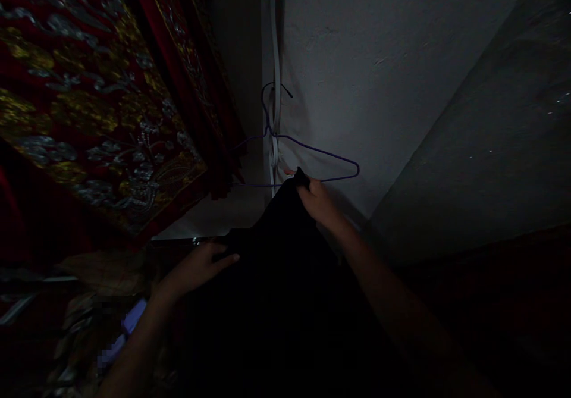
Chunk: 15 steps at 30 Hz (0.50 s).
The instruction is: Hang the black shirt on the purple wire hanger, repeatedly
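Note:
A black garment hangs between my two hands; it is so dark that its shape and folds are hard to make out. My right hand is closed on its upper edge, bunching the cloth, right at the bottom bar of a purple wire hanger. Whether those fingers also grip the bar, I cannot tell. Lower and to the left, my left hand pinches the garment's side, thumb on top of the cloth. The hanger's hook is up beside a pale cable along the wall.
Red cloth with gold and silver decoration hangs at the upper left. A pale cable runs down the grey wall. At the lower left lies dim clutter with a light purple item. The light is very low.

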Available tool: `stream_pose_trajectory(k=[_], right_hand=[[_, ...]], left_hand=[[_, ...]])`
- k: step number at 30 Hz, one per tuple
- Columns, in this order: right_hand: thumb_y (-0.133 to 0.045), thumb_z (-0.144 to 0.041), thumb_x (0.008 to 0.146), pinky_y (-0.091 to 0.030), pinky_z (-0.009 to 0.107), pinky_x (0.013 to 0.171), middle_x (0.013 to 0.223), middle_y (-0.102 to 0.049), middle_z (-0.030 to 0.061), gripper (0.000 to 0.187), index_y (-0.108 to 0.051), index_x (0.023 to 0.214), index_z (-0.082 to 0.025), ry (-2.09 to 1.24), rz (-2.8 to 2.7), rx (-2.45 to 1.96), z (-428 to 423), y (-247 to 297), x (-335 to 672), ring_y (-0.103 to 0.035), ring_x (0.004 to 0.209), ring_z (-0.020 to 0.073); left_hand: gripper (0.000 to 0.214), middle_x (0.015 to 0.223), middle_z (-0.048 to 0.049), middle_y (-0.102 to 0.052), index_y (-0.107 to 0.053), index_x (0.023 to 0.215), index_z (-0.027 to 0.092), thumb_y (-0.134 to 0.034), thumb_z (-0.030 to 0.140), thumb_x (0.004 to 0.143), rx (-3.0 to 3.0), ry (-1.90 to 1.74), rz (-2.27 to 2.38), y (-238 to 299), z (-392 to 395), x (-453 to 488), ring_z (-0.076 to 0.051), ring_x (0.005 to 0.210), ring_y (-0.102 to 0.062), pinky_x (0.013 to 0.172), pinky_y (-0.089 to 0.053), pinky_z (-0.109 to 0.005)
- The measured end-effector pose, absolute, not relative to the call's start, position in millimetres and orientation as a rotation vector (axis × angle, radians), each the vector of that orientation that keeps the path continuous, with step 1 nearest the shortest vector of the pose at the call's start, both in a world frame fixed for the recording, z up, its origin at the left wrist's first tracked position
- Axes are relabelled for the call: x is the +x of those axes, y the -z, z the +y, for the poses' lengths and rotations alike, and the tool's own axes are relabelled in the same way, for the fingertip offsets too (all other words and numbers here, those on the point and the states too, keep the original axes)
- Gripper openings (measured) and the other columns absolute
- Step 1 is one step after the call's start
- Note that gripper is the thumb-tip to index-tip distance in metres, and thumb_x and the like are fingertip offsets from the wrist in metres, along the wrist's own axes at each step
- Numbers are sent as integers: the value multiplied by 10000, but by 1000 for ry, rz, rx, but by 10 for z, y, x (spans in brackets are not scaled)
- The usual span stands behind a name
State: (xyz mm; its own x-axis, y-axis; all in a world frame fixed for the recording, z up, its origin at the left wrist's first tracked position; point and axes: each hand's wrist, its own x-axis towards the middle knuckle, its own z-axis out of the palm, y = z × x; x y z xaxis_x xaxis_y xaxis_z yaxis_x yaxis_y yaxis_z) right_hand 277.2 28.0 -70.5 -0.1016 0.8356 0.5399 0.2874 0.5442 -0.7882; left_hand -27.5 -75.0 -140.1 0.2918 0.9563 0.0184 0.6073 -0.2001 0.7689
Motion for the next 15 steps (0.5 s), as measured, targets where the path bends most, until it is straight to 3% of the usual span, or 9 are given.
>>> stream_pose_trajectory(k=[2,5,7,10,13,15], right_hand=[[-550,-348,863,-440,298,652,655,-643,14,246,-676,699,-214,-584,-1675,-1034,382,746,2783,-581,682,200],[-600,-336,837,-378,269,589,628,-605,3,224,-657,673,-194,-473,-1709,-1091,446,713,2903,-536,635,170],[-612,-365,843,-357,265,570,626,-601,6,245,-676,692,-183,-411,-1739,-1122,454,649,3001,-537,634,168],[-631,-417,839,-336,266,543,596,-584,11,299,-675,666,-177,-354,-1763,-1195,445,575,3105,-536,607,166],[-640,-454,833,-323,270,522,577,-572,17,341,-662,644,-170,-344,-1778,-1251,414,570,3150,-526,578,162],[-633,-476,838,-328,271,518,589,-578,18,359,-662,660,-166,-389,-1784,-1242,373,598,3146,-527,575,161]], left_hand=[[329,635,-17,-688,-716,656,219,-737,511,807,1894,-673,1445,1315,-708,-375,-193,555,-602,502,-373,-247],[296,681,-38,-723,-740,717,229,-783,521,738,1904,-810,1547,1253,-610,-451,-226,608,-652,542,-437,-263],[330,779,-59,-760,-751,778,234,-796,552,701,1945,-984,1623,1204,-521,-474,-261,719,-697,634,-504,-290],[438,996,-81,-781,-757,949,223,-715,618,764,2019,-1058,1658,1069,-399,-501,-293,929,-717,830,-548,-352],[550,1178,-103,-745,-720,1097,192,-658,645,792,2016,-1040,1647,885,-336,-511,-317,1092,-682,990,-517,-426],[529,1256,-117,-711,-706,1082,182,-660,623,794,2032,-1133,1647,745,-319,-475,-330,1175,-644,1060,-477,-458]])
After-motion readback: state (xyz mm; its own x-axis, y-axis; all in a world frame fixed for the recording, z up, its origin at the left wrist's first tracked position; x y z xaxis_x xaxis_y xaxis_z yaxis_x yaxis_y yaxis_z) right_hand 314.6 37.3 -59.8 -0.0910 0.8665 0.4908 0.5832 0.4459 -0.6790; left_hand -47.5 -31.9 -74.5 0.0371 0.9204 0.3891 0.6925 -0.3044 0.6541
